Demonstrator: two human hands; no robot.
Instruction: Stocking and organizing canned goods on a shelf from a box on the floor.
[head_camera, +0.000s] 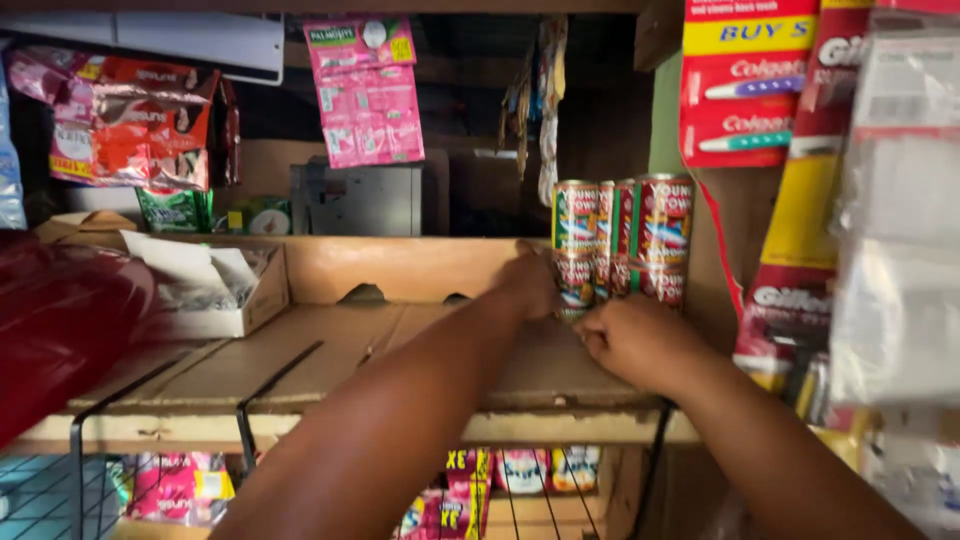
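Note:
Several red and green tin cans (622, 240) stand stacked in two tiers at the right end of a wooden shelf lined with brown cardboard (330, 350). My left hand (527, 283) rests against the left side of the lower cans, fingers curled around one. My right hand (633, 340) lies on the cardboard just in front of the cans, fingers bent toward their base; whether it holds anything I cannot tell.
An open white carton (215, 290) sits at the shelf's left. Pink sachet strips (365, 90) and red packets (130, 120) hang above. Red and yellow carded goods (770, 150) and clear bags (900, 220) hang at right. A red blurred object (60, 320) fills the left.

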